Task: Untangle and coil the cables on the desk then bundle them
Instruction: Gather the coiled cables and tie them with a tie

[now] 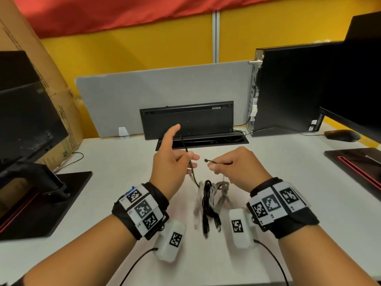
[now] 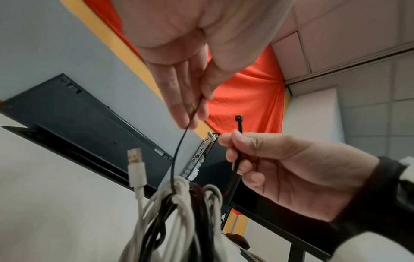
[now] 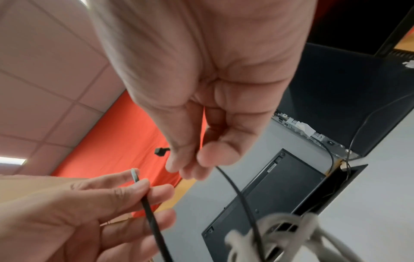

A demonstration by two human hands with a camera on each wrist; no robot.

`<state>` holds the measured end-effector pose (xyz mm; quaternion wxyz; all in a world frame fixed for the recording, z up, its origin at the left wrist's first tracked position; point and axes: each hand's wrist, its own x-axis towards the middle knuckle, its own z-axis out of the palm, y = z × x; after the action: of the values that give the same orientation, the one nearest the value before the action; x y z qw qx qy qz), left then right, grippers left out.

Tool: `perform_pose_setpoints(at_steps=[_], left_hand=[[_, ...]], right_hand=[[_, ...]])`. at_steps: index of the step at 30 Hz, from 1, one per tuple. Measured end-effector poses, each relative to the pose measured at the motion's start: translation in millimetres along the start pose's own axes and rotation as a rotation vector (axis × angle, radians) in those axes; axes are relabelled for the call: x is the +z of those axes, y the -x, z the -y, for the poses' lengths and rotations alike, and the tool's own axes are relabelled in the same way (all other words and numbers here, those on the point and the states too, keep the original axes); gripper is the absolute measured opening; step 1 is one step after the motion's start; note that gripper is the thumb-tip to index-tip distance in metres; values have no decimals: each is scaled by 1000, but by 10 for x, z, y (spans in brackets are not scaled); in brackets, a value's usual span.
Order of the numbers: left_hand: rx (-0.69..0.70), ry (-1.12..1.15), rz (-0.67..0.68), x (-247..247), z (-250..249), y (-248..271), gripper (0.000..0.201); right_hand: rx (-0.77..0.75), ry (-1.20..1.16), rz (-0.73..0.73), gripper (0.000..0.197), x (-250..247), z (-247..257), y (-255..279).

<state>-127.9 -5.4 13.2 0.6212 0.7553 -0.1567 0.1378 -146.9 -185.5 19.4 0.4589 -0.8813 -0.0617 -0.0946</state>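
The left hand (image 1: 173, 162) pinches the thin tail end of a black zip tie (image 2: 179, 154) btw thumb & fingers, w/ the first finger sticking up out of the way. The right hand (image 1: 237, 166) is curled round the other end, the one w/ the little square head (image 2: 238, 117) poking out past the fingertips. The tie goes down & under the bunch of cables (image 1: 210, 201), white, grey & black ones all looped together, so it can hug them like a belt. The bunch hangs from the tie just above the white desk (image 1: 123, 162), near the front edge in the middle, btw the two wrists. Both ends are held up & close, prob. so the tail can be poked into the head. That hole is small, so aim matters. The USB plugs (image 1: 212, 226) dangle at the near end of the bunch. A black keyboard (image 1: 186, 118) stands on its edge at the back of the desk, well apart from the hands.
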Motion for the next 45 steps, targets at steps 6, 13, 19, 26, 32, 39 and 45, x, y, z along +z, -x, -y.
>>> perform_pose_setpoints(at_steps=[6, 13, 19, 26, 32, 39, 45], left_hand=[[-10, -38, -38, 47, -27, 1, 15], [19, 2, -18, 145, -93, -5, 12], [-14, 59, 42, 173, -161, 17, 17], [-130, 155, 114, 107, -194, -2, 13], [-165, -1, 233, 31, -204, -21, 26], [-281, -767, 345, -395, -111, -269, 23], [-448, -1370, 543, -687, 249, -331, 35]], right_hand=[[-5, -203, -102, 18, 5, 28, 24], [-53, -267, -164, 9, 100, 115, 72], [-119, -204, -193, 10, 161, 90, 59], [-170, -209, -172, 17, 232, 26, 51], [-139, -239, -168, 19, 214, -17, 83], [-157, -158, -101, 19, 190, -36, 79], [-143, -135, -79, 19, 227, 4, 80]])
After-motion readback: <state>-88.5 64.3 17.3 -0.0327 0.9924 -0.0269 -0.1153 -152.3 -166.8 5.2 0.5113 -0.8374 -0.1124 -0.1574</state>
